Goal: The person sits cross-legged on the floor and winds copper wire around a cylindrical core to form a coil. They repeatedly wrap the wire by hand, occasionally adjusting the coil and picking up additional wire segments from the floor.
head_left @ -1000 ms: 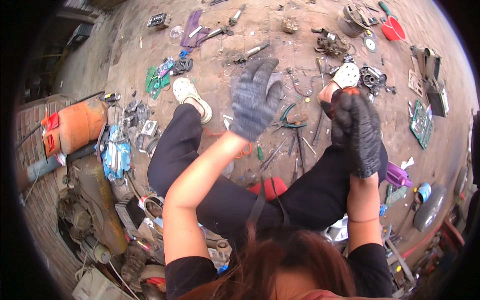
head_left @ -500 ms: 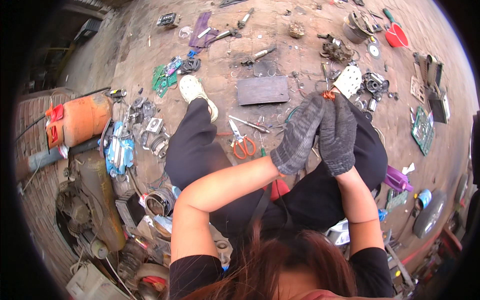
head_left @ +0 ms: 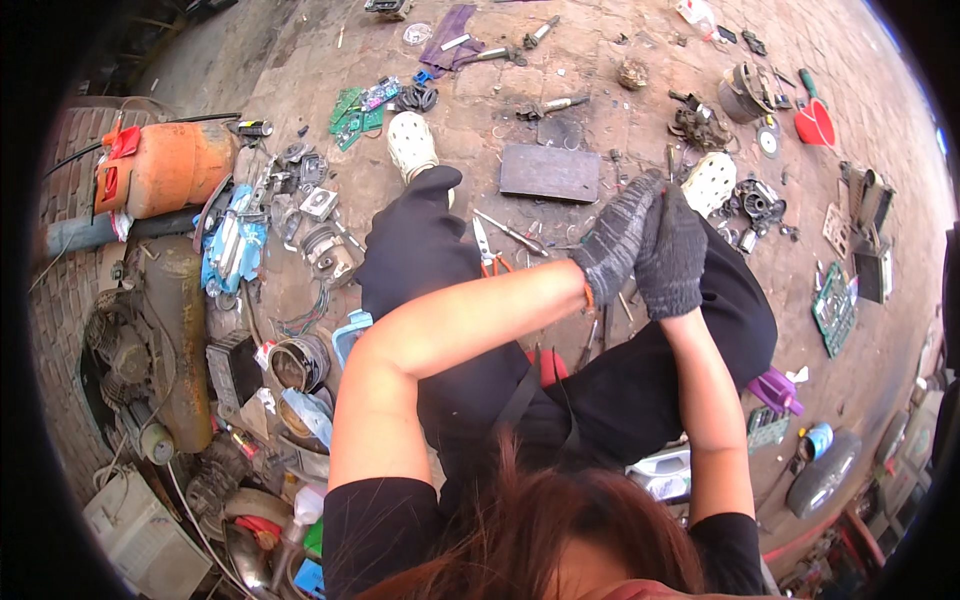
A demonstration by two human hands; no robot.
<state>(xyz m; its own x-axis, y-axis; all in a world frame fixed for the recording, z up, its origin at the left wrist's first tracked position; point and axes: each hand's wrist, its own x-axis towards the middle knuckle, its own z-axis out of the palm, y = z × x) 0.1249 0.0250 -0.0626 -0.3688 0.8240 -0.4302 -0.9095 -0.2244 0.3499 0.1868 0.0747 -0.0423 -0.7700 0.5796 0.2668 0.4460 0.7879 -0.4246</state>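
Note:
My left hand [head_left: 618, 238] and my right hand [head_left: 672, 250], both in grey knit gloves, press together in front of my right knee. Their fingers are closed and point away from me. The bundle of copper wire that showed at the fingertips a moment before is now covered by the gloves. Just past the fingertips is the white clog [head_left: 710, 185] on my right foot. A dark rectangular block [head_left: 549, 173] lies on the ground between my feet. Scissors with orange handles [head_left: 483, 242] lie nearer, partly behind my left forearm, beside a metal rod-like tool [head_left: 512, 234].
At the left lies an orange gas cylinder [head_left: 165, 167], near metal parts and a blue plastic bag [head_left: 233, 250]. Green circuit boards [head_left: 355, 117] lie by my left foot. On the right are greasy motor parts [head_left: 762, 205], a bucket [head_left: 745, 92] and a red scoop [head_left: 815, 124].
The copper wire bundle has gone out of sight between the gloves. Both hands stay pressed together and have drawn slightly upward. The whole view has shifted a little.

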